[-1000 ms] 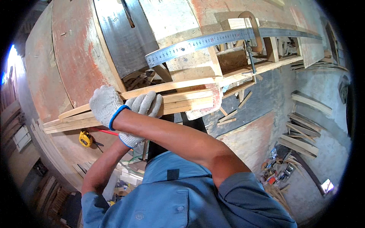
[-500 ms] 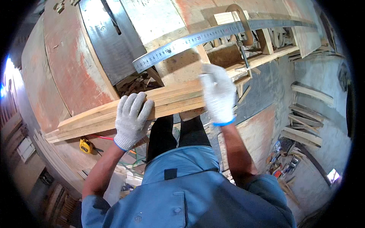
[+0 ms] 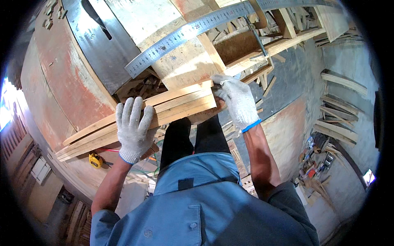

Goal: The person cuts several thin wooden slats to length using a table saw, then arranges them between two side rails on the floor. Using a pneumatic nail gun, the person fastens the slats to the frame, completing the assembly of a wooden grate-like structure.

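A stack of several wooden strips [image 3: 176,104] lies along the near edge of the workbench, ends roughly together at the right. My left hand [image 3: 134,129], in a white knit glove, rests over the strips with its fingers stretched and spread. Beside their right ends is my gloved right hand [image 3: 238,100], fingers partly bent and apart, fingertips touching or very near the top strip's corner. Its palm side is hidden. Beyond the strips a long steel ruler [image 3: 176,39] lies across the bench.
A metal saw table plate [image 3: 100,45] with a slot is set into the bench [image 3: 74,82]. A clamp [image 3: 257,14] sits at the ruler. Offcuts [image 3: 141,88] fill a gap in the bench. A yellow tape measure [image 3: 95,160] lies near my left forearm. Boards [image 3: 342,84] rest at the right wall.
My right hand, blurred before over the strips, now sits at their right ends, which have come into sight. My left fingers are straighter and more spread. The whole view has shifted slightly.
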A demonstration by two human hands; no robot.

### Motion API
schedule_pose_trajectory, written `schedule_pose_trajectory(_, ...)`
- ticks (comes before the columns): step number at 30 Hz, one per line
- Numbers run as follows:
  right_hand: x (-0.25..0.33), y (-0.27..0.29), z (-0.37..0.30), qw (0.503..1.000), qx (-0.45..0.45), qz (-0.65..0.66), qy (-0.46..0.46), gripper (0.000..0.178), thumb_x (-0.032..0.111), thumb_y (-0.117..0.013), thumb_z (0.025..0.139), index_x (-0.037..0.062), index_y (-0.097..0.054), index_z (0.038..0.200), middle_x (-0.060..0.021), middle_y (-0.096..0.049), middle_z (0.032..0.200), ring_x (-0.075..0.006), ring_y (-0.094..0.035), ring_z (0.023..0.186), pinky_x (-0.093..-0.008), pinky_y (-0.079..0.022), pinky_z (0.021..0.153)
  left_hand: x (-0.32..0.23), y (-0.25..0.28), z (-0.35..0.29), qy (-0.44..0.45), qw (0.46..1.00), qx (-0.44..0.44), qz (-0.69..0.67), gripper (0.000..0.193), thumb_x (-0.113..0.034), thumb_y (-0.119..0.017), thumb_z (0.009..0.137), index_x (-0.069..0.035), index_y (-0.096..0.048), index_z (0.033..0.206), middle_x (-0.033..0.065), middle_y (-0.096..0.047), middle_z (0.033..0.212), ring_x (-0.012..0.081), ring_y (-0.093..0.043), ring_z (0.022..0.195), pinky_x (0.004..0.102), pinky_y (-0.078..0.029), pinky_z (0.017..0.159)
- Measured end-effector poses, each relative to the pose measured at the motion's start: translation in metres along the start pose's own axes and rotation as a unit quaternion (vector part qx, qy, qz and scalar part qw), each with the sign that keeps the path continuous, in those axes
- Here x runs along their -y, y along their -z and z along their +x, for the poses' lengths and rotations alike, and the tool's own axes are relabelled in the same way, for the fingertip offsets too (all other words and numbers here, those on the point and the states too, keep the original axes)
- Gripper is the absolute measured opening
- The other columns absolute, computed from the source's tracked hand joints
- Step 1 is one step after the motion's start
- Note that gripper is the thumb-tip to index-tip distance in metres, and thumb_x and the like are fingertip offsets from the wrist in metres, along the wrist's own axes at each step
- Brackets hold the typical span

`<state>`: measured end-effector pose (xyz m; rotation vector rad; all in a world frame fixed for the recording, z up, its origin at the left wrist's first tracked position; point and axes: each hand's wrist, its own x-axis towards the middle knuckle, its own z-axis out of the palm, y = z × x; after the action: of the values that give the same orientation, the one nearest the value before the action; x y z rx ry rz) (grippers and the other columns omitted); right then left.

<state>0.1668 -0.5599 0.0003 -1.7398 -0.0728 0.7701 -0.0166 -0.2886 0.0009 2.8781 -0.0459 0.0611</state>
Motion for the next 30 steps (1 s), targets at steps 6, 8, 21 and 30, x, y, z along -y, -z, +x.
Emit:
schedule_pose_trajectory(6, -0.001, -0.001, 0.000, 0.997, -0.002, -0.071, 0.020, 0.033, -0.004, -0.058, 0.096, -0.0016, -0.069, 0.127, -0.0168, -0.070, 0.123, -0.0246, -0.071, 0.112, -0.0342, -0.060, 0.098, -0.001, 0.003, 0.000, 0.011, 1.000, 0.022, 0.002, 0.071, -0.016, -0.087, 0.063, -0.009, -0.060, 0.128, 0.0225, -0.052, 0.148, 0.0467, -0.047, 0.140, 0.0626, -0.031, 0.119)
schedule_pose_trajectory(8, 0.000, 0.000, 0.000, 0.998, 0.005, -0.055, 0.021, 0.034, -0.004, -0.059, 0.095, -0.0010, -0.070, 0.127, -0.0167, -0.070, 0.124, -0.0249, -0.071, 0.112, -0.0339, -0.060, 0.097, -0.001, 0.003, 0.001, 0.016, 0.999, 0.030, 0.001, 0.074, -0.017, -0.088, 0.061, -0.010, -0.060, 0.129, 0.0225, -0.051, 0.149, 0.0468, -0.046, 0.140, 0.0627, -0.030, 0.120)
schedule_pose_trajectory(21, -0.009, -0.004, 0.002, 0.998, -0.001, 0.052, -0.016, 0.033, -0.003, -0.058, 0.098, 0.0033, -0.073, 0.126, -0.0144, -0.071, 0.122, -0.0213, -0.071, 0.112, -0.0326, -0.060, 0.098, 0.003, -0.001, -0.002, 0.001, 1.000, 0.015, -0.009, 0.077, -0.020, -0.091, 0.060, -0.010, -0.060, 0.130, 0.0227, -0.052, 0.147, 0.0450, -0.048, 0.138, 0.0634, -0.031, 0.118)
schedule_pose_trajectory(30, -0.008, -0.008, 0.001, 0.994, -0.030, 0.104, -0.025, 0.026, 0.005, -0.058, 0.100, -0.0013, -0.074, 0.120, -0.0143, -0.073, 0.119, -0.0222, -0.071, 0.109, -0.0334, -0.059, 0.096, 0.002, 0.001, 0.001, -0.001, 1.000, 0.018, -0.012, 0.070, -0.014, -0.088, 0.063, -0.006, -0.061, 0.127, 0.0253, -0.054, 0.144, 0.0468, -0.052, 0.134, 0.0600, -0.039, 0.116)
